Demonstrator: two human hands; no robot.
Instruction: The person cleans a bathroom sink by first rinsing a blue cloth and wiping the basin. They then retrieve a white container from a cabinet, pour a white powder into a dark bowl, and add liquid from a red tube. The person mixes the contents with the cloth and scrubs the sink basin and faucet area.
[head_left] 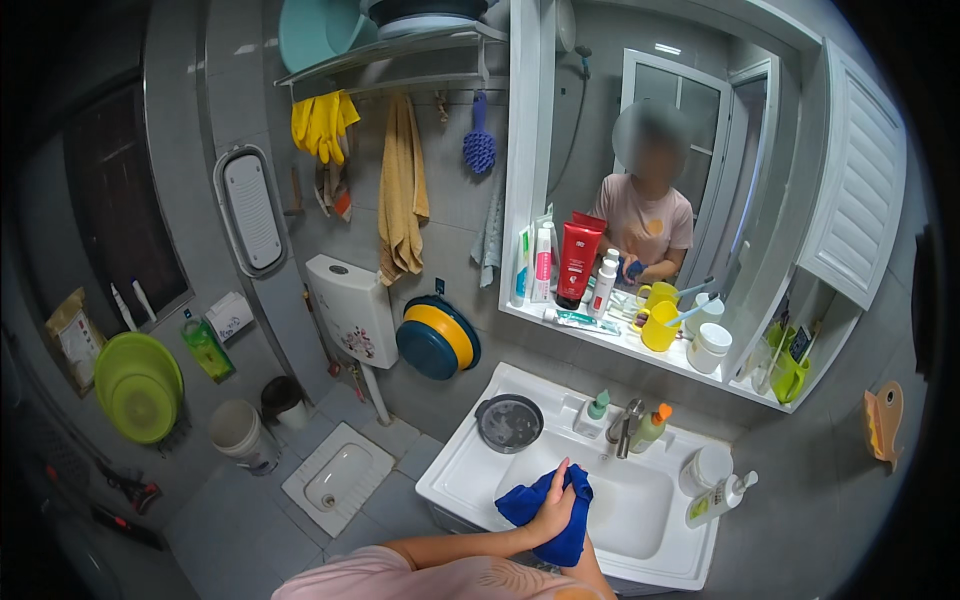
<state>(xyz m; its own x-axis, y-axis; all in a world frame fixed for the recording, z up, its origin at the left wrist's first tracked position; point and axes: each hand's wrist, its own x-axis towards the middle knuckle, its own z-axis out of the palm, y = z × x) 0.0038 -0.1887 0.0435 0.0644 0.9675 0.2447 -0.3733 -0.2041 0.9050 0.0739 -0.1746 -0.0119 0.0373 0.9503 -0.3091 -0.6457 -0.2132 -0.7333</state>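
Note:
A deep blue cloth (568, 545) hangs bunched between my hands, above the near edge of the white sink (640, 535). My left hand (550, 514) is closed on the cloth, its fingers pointing up and away from me. The cloth covers my right hand; only my right forearm (592, 574) shows below it, so its fingers are hidden. In the mirror (590, 140) the blue cloth also appears at the hands. The metal faucet (626, 428) rises behind the basin, with a green-topped pump bottle (593, 415) on its left and an orange-topped bottle (652, 428) on its right.
A round dark dish (510, 423) rests on the sink's left ledge. A white jar (706, 470) and a white pump bottle (720, 500) stand on the right. The mirror shelf (640, 345) overhangs the back, bearing tubes and yellow cups. A squat toilet (338, 478) lies left.

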